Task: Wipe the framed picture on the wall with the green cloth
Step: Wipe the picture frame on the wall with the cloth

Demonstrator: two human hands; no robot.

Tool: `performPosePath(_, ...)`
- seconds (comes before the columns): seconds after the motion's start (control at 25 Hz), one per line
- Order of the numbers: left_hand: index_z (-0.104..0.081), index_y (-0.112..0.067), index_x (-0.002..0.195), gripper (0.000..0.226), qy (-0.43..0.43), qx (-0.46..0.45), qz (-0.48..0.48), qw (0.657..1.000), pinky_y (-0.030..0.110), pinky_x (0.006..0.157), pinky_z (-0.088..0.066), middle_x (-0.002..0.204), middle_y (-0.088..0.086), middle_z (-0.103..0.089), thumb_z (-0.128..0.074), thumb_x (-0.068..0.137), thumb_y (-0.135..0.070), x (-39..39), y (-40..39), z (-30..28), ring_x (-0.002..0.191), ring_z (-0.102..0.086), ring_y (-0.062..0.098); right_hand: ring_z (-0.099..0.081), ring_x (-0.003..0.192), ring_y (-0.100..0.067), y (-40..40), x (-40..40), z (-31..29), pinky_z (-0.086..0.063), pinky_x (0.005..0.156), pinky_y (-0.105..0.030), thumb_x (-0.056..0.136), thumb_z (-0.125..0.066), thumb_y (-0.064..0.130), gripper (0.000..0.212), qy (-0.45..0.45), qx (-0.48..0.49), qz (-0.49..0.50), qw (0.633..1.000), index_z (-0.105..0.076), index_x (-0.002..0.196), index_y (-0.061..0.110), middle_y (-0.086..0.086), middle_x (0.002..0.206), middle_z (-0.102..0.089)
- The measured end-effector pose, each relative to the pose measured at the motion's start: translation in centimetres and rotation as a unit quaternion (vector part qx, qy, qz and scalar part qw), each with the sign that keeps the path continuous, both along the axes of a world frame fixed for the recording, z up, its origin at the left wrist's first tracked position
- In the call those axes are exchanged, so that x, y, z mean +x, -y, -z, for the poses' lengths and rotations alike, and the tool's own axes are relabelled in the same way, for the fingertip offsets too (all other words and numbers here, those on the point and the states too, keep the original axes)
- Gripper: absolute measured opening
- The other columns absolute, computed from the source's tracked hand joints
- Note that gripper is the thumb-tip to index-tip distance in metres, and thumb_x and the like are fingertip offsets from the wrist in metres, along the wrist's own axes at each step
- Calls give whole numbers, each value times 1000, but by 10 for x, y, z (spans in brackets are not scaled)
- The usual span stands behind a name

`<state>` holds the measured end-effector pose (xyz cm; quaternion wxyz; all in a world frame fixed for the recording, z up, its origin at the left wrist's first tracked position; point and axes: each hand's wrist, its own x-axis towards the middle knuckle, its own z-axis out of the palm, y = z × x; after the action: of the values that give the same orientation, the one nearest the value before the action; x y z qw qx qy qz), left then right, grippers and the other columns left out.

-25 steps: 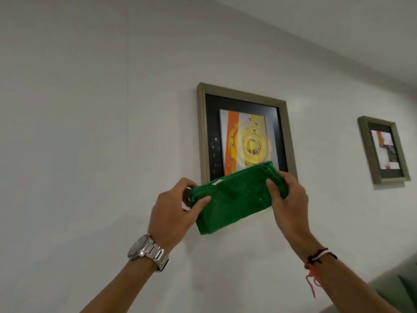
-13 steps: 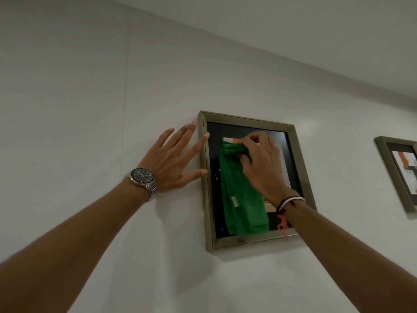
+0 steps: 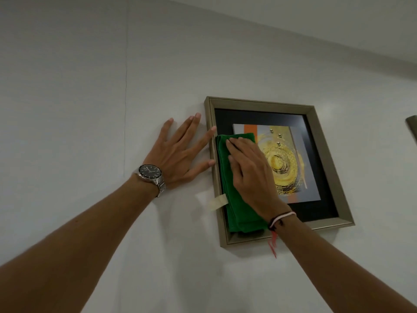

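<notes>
On framed picture point(image 3: 291, 168): right hand point(image 3: 248, 168) flat, pressing green cloth point(image 3: 234, 206).

Nubby green cloth point(image 3: 234, 199); brushed metallic-looking frame point(image 3: 325, 159); shiny steel watch point(image 3: 150, 175); smooth matt wall point(image 3: 67, 86).

Green cloth point(image 3: 232, 177); yellow-swirled, perhaps dotted picture point(image 3: 279, 163)

A plain white wall point(image 3: 90, 86) fills most of the view, a thin vertical seam point(image 3: 125, 86) running down it at about ten o'clock, the ceiling point(image 3: 338, 16) slanting across at one o'clock, and the corner of a second frame point(image 3: 411, 126) cut off at three o'clock.
</notes>
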<state>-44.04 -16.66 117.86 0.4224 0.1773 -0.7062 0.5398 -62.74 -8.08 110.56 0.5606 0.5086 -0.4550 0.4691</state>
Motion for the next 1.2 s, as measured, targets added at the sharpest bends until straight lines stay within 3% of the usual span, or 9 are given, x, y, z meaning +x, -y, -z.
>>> performPosePath(0.12,2,-31,160,84,-5,-3,7,1000,62,124,-14,171,18,-4,-4,88,-74,0,2,-1,158,-12,32,-10,157,-21,6,-1,10,-11,129,-41,103,-27,39,61,-10,76,50,996,-20,157,12,-9,168,-19)
performPosePath(0.36,2,-31,160,88,-10,1,10,1000,62,124,-11,170,19,-3,-6,85,-77,-1,4,-1,158,-10,32,12,157,-17,2,3,21,-1,130,-43,98,-12,57,75,-4,131,89,987,1,159,16,-4,170,5)
performPosePath(0.64,3,-30,161,92,-22,18,-2,1000,63,124,-9,171,19,0,-7,84,-79,-3,0,2,158,-7,32,20,155,-14,-4,11,90,5,128,-41,92,-1,72,86,18,191,65,979,10,158,17,-4,170,13)
performPosePath(0.92,2,-30,161,93,-26,30,-25,999,64,124,-9,171,17,0,-7,83,-79,-4,-6,3,159,-5,31,14,156,-14,-17,15,139,0,126,-42,85,-11,87,105,26,223,32,974,2,159,14,-1,170,5)
performPosePath(1.2,4,-27,160,106,-23,37,-48,998,66,123,-10,171,17,2,4,74,-88,-6,-8,3,159,-2,31,13,156,-18,-20,20,135,4,126,-43,80,-7,91,112,32,236,32,971,3,158,12,-3,170,6)
